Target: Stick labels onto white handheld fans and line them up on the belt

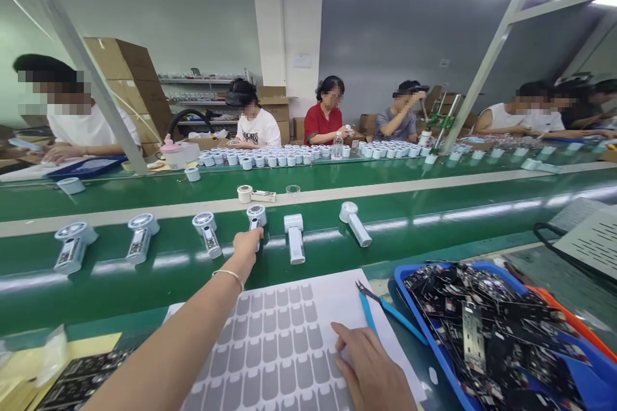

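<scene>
My left hand point(247, 245) reaches out over the green conveyor belt point(144, 270) and closes on the handle of a small white handheld fan point(255, 217) lying there. My right hand point(369, 369) rests on a white sheet of grey stickers point(284, 347) in front of me, fingers bent and pressed on the sheet. Blue-handled tweezers point(385, 308) lie just right of the sheet. More white fans point(208, 231) point(294, 237) point(355, 223) lie in a row along the belt on either side of the one I hold.
A blue tray point(409, 282) heaped with dark circuit boards stands at right. More boards point(77, 379) lie at lower left. Across the belts, several people sit working behind rows of small white parts point(289, 157). A metal frame post point(87, 70) slants at left.
</scene>
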`<state>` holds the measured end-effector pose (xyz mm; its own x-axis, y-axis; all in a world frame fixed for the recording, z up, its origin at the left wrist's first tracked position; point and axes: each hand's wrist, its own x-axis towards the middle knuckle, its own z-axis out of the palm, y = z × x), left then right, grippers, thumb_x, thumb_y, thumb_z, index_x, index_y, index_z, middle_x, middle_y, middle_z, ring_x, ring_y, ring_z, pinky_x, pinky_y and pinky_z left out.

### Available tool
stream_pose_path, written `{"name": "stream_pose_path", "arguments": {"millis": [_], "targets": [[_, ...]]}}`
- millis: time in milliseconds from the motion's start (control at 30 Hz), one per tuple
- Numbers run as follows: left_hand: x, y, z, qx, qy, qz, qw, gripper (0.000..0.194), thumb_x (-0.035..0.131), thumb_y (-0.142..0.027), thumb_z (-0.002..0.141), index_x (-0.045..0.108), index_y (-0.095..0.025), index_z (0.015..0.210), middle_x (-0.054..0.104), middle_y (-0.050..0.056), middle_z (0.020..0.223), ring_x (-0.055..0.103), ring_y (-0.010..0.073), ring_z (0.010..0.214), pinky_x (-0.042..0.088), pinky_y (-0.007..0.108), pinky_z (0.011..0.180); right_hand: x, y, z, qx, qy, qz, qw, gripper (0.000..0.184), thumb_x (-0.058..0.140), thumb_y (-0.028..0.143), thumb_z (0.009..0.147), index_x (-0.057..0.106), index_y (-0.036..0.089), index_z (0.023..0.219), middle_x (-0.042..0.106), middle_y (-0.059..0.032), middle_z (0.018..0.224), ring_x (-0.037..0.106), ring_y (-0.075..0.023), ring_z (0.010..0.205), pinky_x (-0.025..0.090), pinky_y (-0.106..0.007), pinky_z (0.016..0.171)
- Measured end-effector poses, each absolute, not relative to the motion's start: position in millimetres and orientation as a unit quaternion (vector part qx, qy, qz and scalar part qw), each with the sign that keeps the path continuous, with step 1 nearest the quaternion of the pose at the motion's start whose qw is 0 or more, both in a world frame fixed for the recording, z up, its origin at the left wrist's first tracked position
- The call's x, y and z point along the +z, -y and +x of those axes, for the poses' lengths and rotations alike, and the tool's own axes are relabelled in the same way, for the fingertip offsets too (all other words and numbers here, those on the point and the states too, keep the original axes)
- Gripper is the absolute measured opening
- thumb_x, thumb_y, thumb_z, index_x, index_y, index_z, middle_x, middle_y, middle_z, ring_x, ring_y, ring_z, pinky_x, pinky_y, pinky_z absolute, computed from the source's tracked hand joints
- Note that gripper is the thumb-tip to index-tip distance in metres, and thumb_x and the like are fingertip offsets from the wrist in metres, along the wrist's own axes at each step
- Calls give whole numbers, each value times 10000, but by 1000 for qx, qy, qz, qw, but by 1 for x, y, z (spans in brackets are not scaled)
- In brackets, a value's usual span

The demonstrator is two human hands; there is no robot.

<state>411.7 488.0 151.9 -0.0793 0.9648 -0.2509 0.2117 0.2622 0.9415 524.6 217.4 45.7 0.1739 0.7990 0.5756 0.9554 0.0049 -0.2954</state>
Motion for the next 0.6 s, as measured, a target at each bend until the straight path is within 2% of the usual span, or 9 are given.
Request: {"name": "stream_pose_path", "arguments": {"millis": [67,167,200,267,333,367,467,533,600], "targets": [[162,-467,401,393,-576,448,560,246,644,-287,911,629,-148,1113,662,79,1108,661,193,907,583,371,750,51,-215,526,-107,636,-694,320,396,191,326,1079,561,257,1200,687,-21,804,707,-175,710,525,-233,448],[176,-419,375,399,-492,424,648,61,584,-96,877,636,-101,908,690,78,928,618,105,662,522,226,579,56,-211,528,-134,648,-681,314,332,305,252,1053,540,222,1285,739,-50,896,731,-221,851,585,-278,547],[179,-401,364,400,-472,416,666,70,565,-88,861,634,-100,859,679,66,831,533,75,532,452,198,476,57,-209,528,-138,649,-678,316,333,339,231,1040,538,208,1307,752,-60,927,733,-235,889,592,-292,563],[179,-364,337,392,-447,403,695,175,591,-263,871,657,-101,864,634,47,678,413,72,404,357,213,360,58,-207,528,-101,641,-685,330,343,396,194,1012,561,197,1313,760,-71,958,738,-242,910,596,-307,585],[172,-331,312,382,-431,370,729,355,696,-377,792,676,-128,1044,677,56,704,454,106,388,419,247,357,61,-205,528,-9,610,-705,362,340,459,181,977,604,212,1282,751,-63,962,741,-221,864,602,-312,637],[167,-317,301,371,-451,335,740,414,756,-398,744,687,-120,1043,700,75,717,511,133,414,472,262,378,64,-204,528,41,586,-713,382,341,490,188,959,616,224,1273,745,-56,966,737,-213,857,603,-318,683],[153,-287,280,342,-515,212,757,377,789,-305,753,704,-103,1060,755,149,945,717,243,739,636,334,673,79,-199,525,148,515,-721,438,374,568,248,916,612,258,1288,743,-34,970,709,-206,849,589,-344,782],[151,-276,277,360,-529,157,752,265,738,-201,801,707,-109,1048,749,149,1003,730,237,794,643,334,716,91,-195,515,184,497,-706,470,406,612,290,884,609,271,1290,746,-27,974,688,-205,807,583,-349,775],[154,-272,279,407,-521,129,739,219,657,-113,848,700,-100,1062,729,114,873,686,169,632,622,266,573,105,-190,498,225,488,-674,507,433,654,302,844,617,277,1275,746,-17,953,673,-190,748,581,-338,755]]}}
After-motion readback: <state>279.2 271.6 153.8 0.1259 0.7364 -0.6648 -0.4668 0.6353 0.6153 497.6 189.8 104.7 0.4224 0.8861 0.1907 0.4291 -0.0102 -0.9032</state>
